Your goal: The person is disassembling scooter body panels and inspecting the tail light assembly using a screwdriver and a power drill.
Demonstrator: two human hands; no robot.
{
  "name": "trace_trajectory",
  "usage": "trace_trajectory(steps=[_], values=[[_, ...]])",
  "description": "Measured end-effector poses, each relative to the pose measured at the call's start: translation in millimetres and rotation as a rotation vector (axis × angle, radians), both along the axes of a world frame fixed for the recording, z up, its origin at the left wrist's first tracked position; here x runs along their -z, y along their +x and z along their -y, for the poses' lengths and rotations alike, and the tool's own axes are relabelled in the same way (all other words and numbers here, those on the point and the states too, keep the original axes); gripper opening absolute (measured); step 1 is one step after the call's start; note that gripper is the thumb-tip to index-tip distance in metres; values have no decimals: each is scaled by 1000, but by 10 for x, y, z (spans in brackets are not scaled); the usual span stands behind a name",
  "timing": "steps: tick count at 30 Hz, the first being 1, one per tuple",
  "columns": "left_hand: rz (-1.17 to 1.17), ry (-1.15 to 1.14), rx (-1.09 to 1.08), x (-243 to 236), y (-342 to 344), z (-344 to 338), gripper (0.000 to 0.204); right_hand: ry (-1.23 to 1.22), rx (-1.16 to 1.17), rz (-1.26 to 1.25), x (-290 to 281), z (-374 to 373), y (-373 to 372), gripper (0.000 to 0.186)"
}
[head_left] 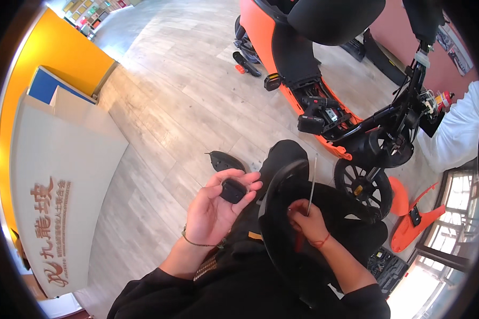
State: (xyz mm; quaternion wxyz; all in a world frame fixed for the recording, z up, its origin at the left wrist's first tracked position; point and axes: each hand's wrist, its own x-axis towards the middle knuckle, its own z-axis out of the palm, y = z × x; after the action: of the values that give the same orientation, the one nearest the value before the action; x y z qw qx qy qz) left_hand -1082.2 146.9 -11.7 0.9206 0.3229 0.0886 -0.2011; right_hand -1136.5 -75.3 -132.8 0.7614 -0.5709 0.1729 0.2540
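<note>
A small black plastic piece (233, 190) rests in my left hand (210, 215), palm up, with the thumb and fingers curled around it. My right hand (308, 226) grips a long thin metal tool (312, 183), its shaft pointing upward and its lower end mostly hidden. A large curved black part (277, 223) lies across my lap, behind and around the right hand. Just beyond my left hand, a dark pointed plastic cover (223, 162) lies on the floor.
A partly dismantled orange scooter (263, 37) stands ahead right, a power drill (311, 119) inside it. Orange panels (410, 234) and an open tool case (386, 266) lie right. A white counter (80, 159) curves along the left; white fabric (452, 138) is at far right.
</note>
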Motion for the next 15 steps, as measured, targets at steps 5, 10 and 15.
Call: trace_trajectory(steps=[5, 10, 15], values=[[199, 180, -26, -62, -65, 106, 34, 71, 30, -84, -251, 105, -33, 17], [592, 497, 7, -65, -142, 110, 34, 70, 47, -105, -500, 185, -61, 17], [821, 667, 31, -30, -145, 176, 38, -87, 39, 128, -767, 203, -62, 17]])
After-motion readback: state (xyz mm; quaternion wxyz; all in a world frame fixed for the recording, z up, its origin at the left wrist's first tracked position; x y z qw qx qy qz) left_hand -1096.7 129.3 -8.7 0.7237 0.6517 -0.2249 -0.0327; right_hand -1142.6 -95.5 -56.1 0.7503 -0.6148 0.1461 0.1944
